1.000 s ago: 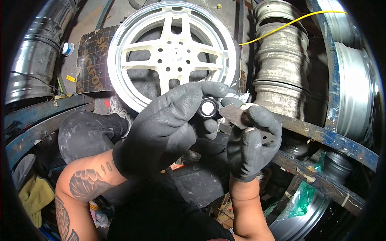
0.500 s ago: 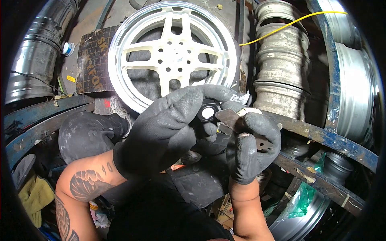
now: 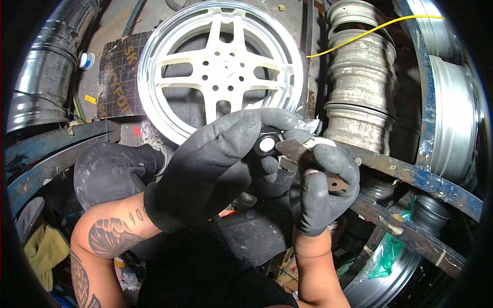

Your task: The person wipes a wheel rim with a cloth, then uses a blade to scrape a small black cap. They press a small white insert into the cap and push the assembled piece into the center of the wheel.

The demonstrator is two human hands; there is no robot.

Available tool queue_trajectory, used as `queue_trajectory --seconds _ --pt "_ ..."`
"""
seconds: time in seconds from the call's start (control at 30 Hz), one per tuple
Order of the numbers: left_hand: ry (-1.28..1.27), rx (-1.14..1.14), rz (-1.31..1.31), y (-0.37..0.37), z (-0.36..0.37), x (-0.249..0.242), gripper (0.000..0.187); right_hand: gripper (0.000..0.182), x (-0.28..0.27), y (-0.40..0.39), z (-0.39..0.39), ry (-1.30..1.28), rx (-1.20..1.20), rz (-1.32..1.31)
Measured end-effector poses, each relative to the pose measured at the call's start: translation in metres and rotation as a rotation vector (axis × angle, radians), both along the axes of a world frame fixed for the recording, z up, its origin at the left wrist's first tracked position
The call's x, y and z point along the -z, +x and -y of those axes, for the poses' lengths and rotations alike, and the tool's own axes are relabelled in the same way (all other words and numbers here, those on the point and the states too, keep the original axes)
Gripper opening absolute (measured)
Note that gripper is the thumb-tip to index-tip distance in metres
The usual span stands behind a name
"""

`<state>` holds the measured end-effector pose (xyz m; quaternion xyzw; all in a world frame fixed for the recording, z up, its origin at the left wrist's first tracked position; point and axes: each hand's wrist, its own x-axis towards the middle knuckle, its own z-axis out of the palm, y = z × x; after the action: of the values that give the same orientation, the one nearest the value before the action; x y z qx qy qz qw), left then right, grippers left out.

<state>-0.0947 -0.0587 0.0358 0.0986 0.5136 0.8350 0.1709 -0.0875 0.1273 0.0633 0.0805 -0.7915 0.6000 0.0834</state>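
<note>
Both hands wear dark grey work gloves. My left hand (image 3: pixel 205 159) is closed around a small black piece (image 3: pixel 261 152) with a round white face, gripped between thumb and fingers. Thin and metallic, a flat blade (image 3: pixel 293 149) sticks out of my right hand (image 3: pixel 318 197), whose fingers are curled around it. A flat end with a small hole shows below those fingers. The blade's tip points left, right at the edge of the black piece. Just beyond my hands lies a white wheel rim (image 3: pixel 210 94) with a polished lip, face up.
Under the wheel rim is a printed brown board (image 3: pixel 115 77). Dirty rims (image 3: pixel 357 92) are stacked to the right, behind a blue metal frame (image 3: pixel 426 92). A yellow hose (image 3: pixel 359 36) crosses that stack. Shiny rims (image 3: pixel 49 66) stand at left. My knee (image 3: pixel 115 172) is at lower left.
</note>
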Motion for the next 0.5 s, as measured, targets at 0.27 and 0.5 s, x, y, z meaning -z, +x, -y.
queue_trajectory --seconds 0.27,0.5 --pt "-0.113 -0.056 -0.188 0.001 -0.002 0.010 0.046 0.021 -0.001 -0.003 0.001 0.038 -0.014 -0.036" --pt "0.206 0.014 0.228 -0.004 -0.001 -0.013 0.046 0.023 0.000 0.000 0.001 -0.018 -0.004 0.006"
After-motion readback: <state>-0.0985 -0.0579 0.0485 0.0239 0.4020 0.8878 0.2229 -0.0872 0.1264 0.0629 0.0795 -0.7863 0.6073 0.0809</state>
